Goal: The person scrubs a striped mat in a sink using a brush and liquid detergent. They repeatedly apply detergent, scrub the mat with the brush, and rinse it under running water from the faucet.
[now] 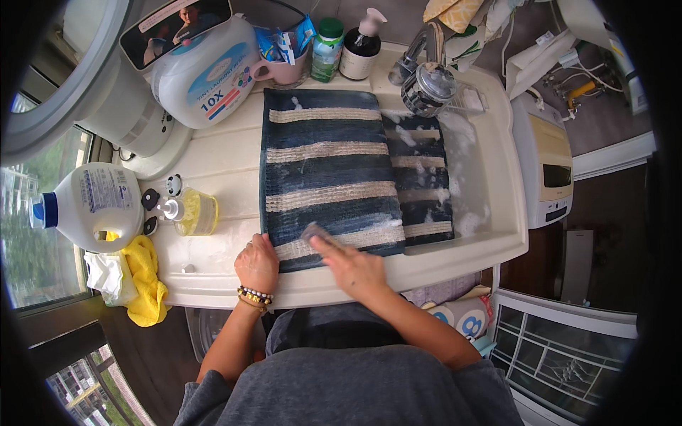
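A wet striped mat (327,175), dark blue and beige, lies over the ribbed washboard of a cream sink (224,144) and continues down into the basin. My left hand (257,263) grips the mat's near left corner. In my right hand (354,269) is a small scrubbing brush (322,236), blurred, held over the near beige stripe; its bristles are hidden. White suds (391,223) show on the mat and more in the basin.
A faucet (426,80) overhangs the basin. Detergent jugs (213,80), a pink mug (282,69) and bottles (362,50) stand behind. At left are a yellow soap dispenser (200,213), a white jug (98,199) and a yellow cloth (146,282).
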`<state>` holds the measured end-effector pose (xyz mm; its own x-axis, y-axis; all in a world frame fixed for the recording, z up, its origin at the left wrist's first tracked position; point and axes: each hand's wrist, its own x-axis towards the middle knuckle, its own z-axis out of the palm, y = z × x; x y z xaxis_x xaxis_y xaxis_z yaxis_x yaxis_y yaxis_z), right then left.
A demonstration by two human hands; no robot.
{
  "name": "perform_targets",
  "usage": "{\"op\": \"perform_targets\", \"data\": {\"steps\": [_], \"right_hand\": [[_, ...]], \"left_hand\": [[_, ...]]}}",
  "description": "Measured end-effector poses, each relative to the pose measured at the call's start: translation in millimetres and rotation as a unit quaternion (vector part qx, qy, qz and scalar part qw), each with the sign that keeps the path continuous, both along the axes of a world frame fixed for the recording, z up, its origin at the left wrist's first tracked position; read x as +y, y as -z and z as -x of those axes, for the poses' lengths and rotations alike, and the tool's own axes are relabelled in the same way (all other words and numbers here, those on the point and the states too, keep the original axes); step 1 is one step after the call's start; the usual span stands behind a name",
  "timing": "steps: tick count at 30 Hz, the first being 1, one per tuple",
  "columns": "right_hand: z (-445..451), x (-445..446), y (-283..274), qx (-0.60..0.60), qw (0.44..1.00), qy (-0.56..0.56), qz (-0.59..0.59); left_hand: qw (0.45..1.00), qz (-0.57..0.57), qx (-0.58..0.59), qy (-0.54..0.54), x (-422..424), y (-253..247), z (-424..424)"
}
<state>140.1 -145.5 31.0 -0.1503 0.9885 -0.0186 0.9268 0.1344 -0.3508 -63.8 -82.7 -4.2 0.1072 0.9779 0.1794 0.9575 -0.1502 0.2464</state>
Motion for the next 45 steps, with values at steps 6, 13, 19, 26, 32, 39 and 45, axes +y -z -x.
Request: {"op": "perform_targets", "data": {"steps": [6, 13, 19, 26, 32, 39, 45], "right_hand": [[-55.0, 22.1, -7.2, -0.029, 0.991, 0.117, -0.052], [-70.4, 55.2, -5.9, -0.072, 0.984, 0.164, -0.015], [-102.3, 40.8, -21.1, -0.057, 0.97, 0.231, -0.054], [-4.6, 69.3, -3.9, -0.03, 0.999, 0.01, 0.006], [-40.9, 56.3, -3.7, -0.061, 0.995, 0.073, -0.033], [-95.3, 50.8, 8.4, -0.023, 0.989, 0.134, -0.065], [-16.9, 63.3, -7.5, -0.005, 0.999, 0.036, 0.011]], "left_hand": [[1.0, 0.01, -0.006, -0.01, -2.5, 0.9, -0.3], [0.999, 0.022, 0.017, -0.02, -4.1, -0.5, 9.9], [0.995, 0.063, -0.054, -0.052, 23.6, -20.3, -3.5], [0.999, 0.028, 0.004, -0.019, 75.0, -4.8, -21.7], [0.999, 0.013, 0.012, -0.038, 64.4, 3.3, -21.9], [0.999, 0.027, 0.019, -0.034, 63.0, -1.2, -16.8], [0.999, 0.01, 0.035, -0.031, 62.8, 3.8, -16.1]]}}
